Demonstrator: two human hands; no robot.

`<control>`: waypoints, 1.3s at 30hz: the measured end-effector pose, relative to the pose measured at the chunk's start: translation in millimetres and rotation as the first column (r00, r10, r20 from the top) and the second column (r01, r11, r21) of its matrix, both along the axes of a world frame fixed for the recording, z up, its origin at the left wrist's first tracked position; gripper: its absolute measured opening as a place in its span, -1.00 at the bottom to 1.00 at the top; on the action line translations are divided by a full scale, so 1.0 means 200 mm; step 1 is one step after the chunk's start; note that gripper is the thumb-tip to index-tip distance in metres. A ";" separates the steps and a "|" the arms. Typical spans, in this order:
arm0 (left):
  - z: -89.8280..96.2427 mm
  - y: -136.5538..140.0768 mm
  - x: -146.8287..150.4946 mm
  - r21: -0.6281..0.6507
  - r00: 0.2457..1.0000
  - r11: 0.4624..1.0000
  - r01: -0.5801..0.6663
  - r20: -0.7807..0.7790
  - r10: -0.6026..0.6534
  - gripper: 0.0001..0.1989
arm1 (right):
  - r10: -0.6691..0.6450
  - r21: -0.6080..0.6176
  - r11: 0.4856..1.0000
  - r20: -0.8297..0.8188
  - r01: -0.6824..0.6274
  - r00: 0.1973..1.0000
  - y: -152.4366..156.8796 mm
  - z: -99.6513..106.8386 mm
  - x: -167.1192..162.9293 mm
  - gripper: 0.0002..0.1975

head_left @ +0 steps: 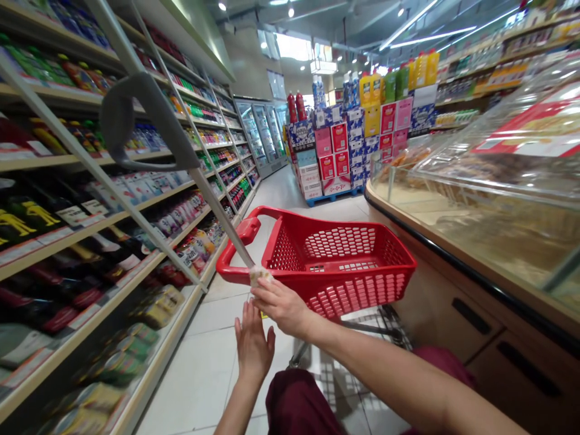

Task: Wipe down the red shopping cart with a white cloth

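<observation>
A red plastic shopping basket (362,284) with perforated sides stands in front of me, set on a wheeled frame. From its near left end a metal rod (222,211) slants up to a grey grip handle (151,121). My right hand (281,305) presses a small whitish cloth (260,275) against the rod, where it meets the basket's red handle rim (231,269). Just below, my left hand (254,341) has its fingers stretched out and pointing up, close to my right fingertips. Whether it touches anything is hard to tell.
Shelves of bottles and cans (113,248) line the left. A glass-sided food counter (489,229) stands close on the right. Stacked drink cartons (333,151) sit on a blue pallet (338,196) ahead. Glass-door fridges (263,133) stand farther back. Tiled floor (203,344) runs between.
</observation>
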State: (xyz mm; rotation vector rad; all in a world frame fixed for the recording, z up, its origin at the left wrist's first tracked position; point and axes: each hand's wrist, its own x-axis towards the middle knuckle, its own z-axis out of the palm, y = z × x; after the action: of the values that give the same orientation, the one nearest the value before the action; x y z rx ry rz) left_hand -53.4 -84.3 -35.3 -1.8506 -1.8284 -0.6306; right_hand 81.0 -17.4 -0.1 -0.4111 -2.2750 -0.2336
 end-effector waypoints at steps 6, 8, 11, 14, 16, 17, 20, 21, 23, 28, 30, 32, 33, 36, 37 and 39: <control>0.02 -0.01 -0.03 0.015 1.000 1.000 -0.011 -0.004 0.011 -0.39 | 0.052 -0.078 0.996 0.171 -0.039 0.984 -0.03 -0.12 0.08 -0.82; 0.04 0.00 -0.05 0.036 1.000 0.999 -0.024 0.005 0.024 -0.38 | 0.026 -0.023 0.999 0.011 -0.026 1.000 -0.04 0.00 0.05 -0.77; 0.11 0.04 -0.04 0.091 1.000 0.996 -0.017 0.018 0.015 -0.39 | -0.072 -0.023 0.997 -0.169 0.069 0.983 0.01 0.19 -0.04 -0.72; 0.22 0.09 0.01 0.142 0.999 0.989 0.052 -0.007 -0.051 -0.40 | -0.233 -0.125 0.969 -0.189 0.212 0.954 0.09 0.20 -0.03 -0.70; 0.28 0.13 0.07 0.156 0.993 0.982 0.111 -0.047 -0.105 -0.41 | -0.311 -0.186 0.942 -0.155 0.281 0.938 0.15 0.11 0.10 -0.67; 0.30 0.14 0.10 0.151 0.991 0.980 0.129 -0.062 -0.121 -0.42 | -0.351 -0.217 0.923 -0.141 0.317 0.926 0.17 0.05 0.19 -0.67; 0.33 0.19 0.18 0.089 0.986 0.985 0.147 -0.090 -0.140 -0.43 | -0.528 -0.326 0.822 -0.126 0.468 0.840 0.21 -0.09 0.45 -0.67; 0.33 0.21 0.21 0.054 0.984 0.987 0.152 -0.101 -0.146 -0.44 | -0.574 -0.356 0.786 -0.115 0.506 0.811 0.21 -0.10 0.51 -0.66; 0.33 0.26 0.27 -0.007 0.978 0.987 0.163 -0.129 -0.162 -0.46 | -0.593 -0.367 0.769 -0.108 0.523 0.798 0.20 -0.11 0.54 -0.66; 0.31 0.33 0.36 -0.065 0.973 0.986 0.152 -0.167 -0.161 -0.47 | -0.424 -0.209 0.893 -0.103 0.397 0.900 0.19 -0.12 0.54 -0.64; 0.30 0.33 0.36 -0.070 0.968 0.985 0.160 -0.183 -0.170 -0.47 | -0.516 -0.243 0.844 -0.120 0.479 0.848 0.21 -0.17 0.70 -0.60; 0.30 0.32 0.37 -0.061 0.969 0.986 0.155 -0.185 -0.164 -0.47 | -0.636 -0.303 0.756 -0.135 0.580 0.759 0.23 -0.23 0.90 -0.57; 0.29 0.32 0.39 -0.058 0.970 0.987 0.152 -0.182 -0.161 -0.48 | -0.707 -0.343 0.691 -0.138 0.636 0.694 0.24 -0.25 0.97 -0.57; 0.26 0.33 0.47 -0.087 0.966 0.979 0.187 -0.165 -0.199 -0.47 | -0.766 -0.372 0.630 -0.154 0.682 0.624 0.25 -0.28 1.03 -0.59; 0.25 0.33 0.50 -0.103 0.964 0.974 0.201 -0.157 -0.215 -0.47 | -0.732 -0.345 0.670 -0.160 0.657 0.662 0.25 -0.28 1.00 -0.59; 0.23 0.34 0.55 -0.120 0.964 0.971 0.208 -0.144 -0.225 -0.45 | -0.635 -0.282 0.763 -0.157 0.581 0.757 0.25 -0.28 0.96 -0.61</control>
State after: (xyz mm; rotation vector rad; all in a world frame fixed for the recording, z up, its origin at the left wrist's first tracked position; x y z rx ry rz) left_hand 57.3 -17.3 9.7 -2.1253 -1.5985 -0.4553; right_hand 273.2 32.0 -56.7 -1.2434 -1.8554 -0.2450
